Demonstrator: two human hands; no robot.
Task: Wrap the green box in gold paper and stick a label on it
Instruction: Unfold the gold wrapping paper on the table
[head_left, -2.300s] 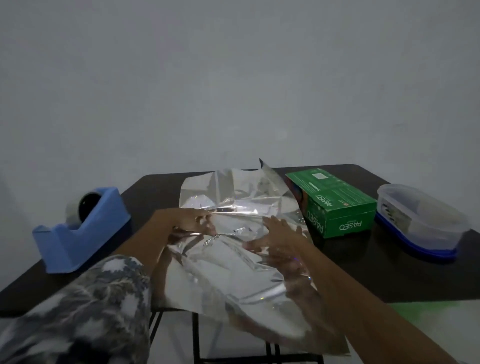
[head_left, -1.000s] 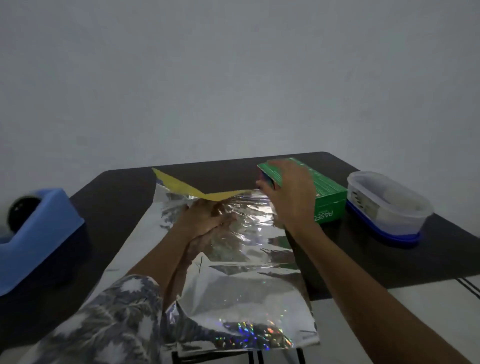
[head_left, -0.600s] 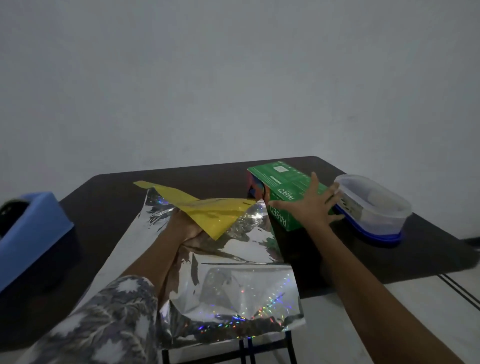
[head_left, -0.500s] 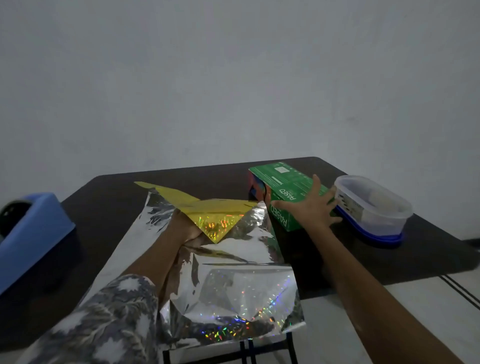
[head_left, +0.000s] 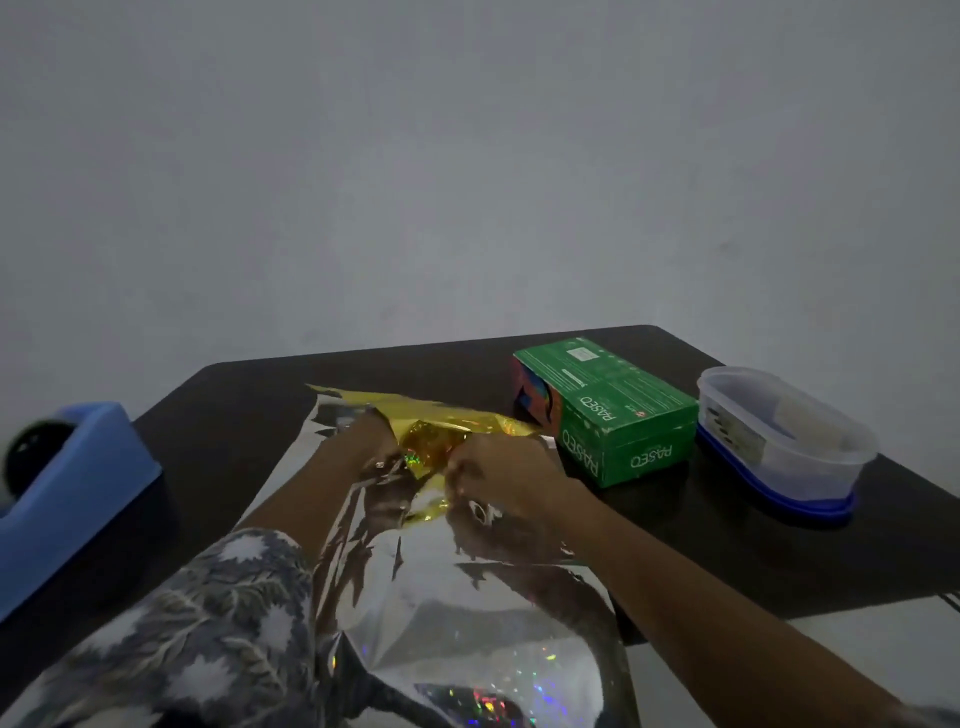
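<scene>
The green box (head_left: 618, 415) lies on the dark table (head_left: 244, 395), right of the wrapping paper. The paper (head_left: 467, 597) is spread silver side up, and its far edge is folded toward me so the gold side (head_left: 431, 415) shows. My left hand (head_left: 363, 441) grips the paper at the fold's left part. My right hand (head_left: 498, 473) pinches the folded gold flap just right of it, a short way left of the box and apart from it. The paper's near end hangs over the table's front edge.
A blue tape dispenser (head_left: 62, 493) stands at the table's left edge. A clear plastic tub with a blue base (head_left: 779, 441) sits right of the box. A plain grey wall rises behind the table.
My right hand has let go of the green box and come left onto the folded paper. The gold flap has been drawn lower toward me. The box rests where the hand left it.
</scene>
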